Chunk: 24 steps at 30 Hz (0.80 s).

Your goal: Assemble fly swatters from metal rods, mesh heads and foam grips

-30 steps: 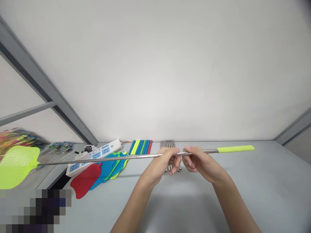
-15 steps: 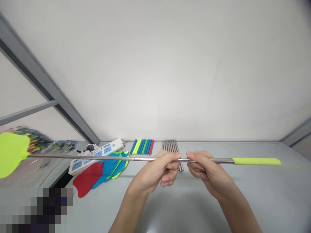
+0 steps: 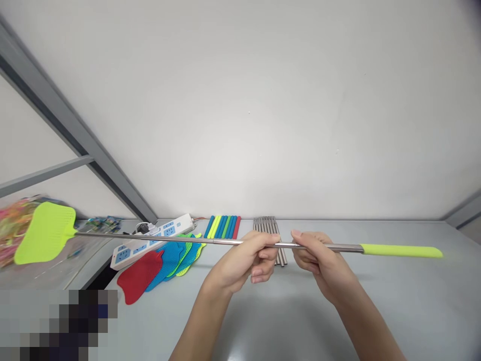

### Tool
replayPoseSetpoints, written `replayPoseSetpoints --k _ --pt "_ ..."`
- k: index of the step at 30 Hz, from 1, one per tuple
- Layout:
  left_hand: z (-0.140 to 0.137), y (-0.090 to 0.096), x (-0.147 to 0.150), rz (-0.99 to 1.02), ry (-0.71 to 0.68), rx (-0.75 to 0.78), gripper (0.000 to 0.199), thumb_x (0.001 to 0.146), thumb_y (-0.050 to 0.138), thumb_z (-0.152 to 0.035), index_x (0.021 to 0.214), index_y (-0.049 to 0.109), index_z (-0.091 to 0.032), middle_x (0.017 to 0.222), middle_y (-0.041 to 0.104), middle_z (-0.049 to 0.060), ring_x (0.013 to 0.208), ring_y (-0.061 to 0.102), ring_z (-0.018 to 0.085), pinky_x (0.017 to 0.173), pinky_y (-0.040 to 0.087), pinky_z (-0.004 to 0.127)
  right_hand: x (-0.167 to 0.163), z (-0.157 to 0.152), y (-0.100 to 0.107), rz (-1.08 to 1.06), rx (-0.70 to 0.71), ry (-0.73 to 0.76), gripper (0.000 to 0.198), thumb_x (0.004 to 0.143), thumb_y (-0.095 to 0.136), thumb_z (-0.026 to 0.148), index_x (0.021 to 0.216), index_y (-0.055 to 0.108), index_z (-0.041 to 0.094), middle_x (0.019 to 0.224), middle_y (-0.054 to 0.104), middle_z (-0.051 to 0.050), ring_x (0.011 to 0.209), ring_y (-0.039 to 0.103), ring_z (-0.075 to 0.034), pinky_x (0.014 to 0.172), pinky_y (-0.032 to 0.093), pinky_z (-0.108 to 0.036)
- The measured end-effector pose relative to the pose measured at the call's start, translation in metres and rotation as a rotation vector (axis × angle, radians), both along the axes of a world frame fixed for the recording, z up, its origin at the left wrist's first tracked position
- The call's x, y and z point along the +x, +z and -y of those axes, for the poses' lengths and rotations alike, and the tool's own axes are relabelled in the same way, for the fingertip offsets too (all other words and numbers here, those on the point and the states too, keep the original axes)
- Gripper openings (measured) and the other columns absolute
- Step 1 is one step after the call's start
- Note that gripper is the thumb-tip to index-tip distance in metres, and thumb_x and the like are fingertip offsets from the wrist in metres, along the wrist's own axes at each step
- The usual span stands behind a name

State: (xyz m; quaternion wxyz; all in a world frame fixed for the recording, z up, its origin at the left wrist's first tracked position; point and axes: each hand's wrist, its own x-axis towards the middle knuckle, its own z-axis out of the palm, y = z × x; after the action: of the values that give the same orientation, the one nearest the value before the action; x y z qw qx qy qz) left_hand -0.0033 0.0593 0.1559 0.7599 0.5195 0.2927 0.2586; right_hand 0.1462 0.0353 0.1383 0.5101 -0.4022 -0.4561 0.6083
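A telescopic fly swatter (image 3: 225, 241) lies level across my view above the table, its steel rod pinched in both hands. At its left end is a yellow-green mesh head (image 3: 47, 233); a grip of the same colour (image 3: 402, 250) covers the right end. My left hand (image 3: 250, 263) is closed on the middle of the rod, thumb on top. A short way to the right, my right hand (image 3: 319, 255) pinches the rod between that spot and the grip. A small stretch of bare rod shows between the hands.
Behind the hands lie several steel rods (image 3: 266, 225) and a row of coloured grips (image 3: 223, 227). Red, blue, green and yellow swatter heads (image 3: 141, 276) overlap on the table (image 3: 406, 301) beside a white power strip (image 3: 184, 223). Plastic bags (image 3: 15, 220) sit at the far left.
The swatter's head has moved right and slightly up, now fully in view. The rod left of my left hand looks shorter. Both hands keep their pinch; the whole view has shifted slightly.
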Motion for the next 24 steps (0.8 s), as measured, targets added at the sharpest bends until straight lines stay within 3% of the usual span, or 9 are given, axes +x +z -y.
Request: replayPoseSetpoints --k 12,24 --pt "-0.018 -0.016 0.005 0.002 0.006 -0.015 0.036 0.079 0.035 -0.033 0.048 0.026 -0.018 0.032 0.027 -0.007 0.032 0.023 0.005 0.039 0.018 0.021 -0.001 -0.015 -0.01 -0.099 -0.066 -0.039 0.048 0.074 0.05 0.04 0.049 0.015 0.019 0.048 0.006 0.008 0.043 0.005 -0.006 0.043 0.006 -0.027" --pt "-0.024 -0.016 0.005 -0.025 0.04 0.0 0.035 0.079 0.035 -0.033 0.048 0.028 -0.018 0.035 0.027 -0.007 0.033 0.026 0.006 0.041 0.02 0.023 0.005 -0.02 -0.013 -0.3 -0.148 -0.067 0.041 0.074 0.049 0.04 0.049 0.024 0.019 0.045 0.01 0.008 0.038 0.01 -0.006 0.042 0.009 -0.025"
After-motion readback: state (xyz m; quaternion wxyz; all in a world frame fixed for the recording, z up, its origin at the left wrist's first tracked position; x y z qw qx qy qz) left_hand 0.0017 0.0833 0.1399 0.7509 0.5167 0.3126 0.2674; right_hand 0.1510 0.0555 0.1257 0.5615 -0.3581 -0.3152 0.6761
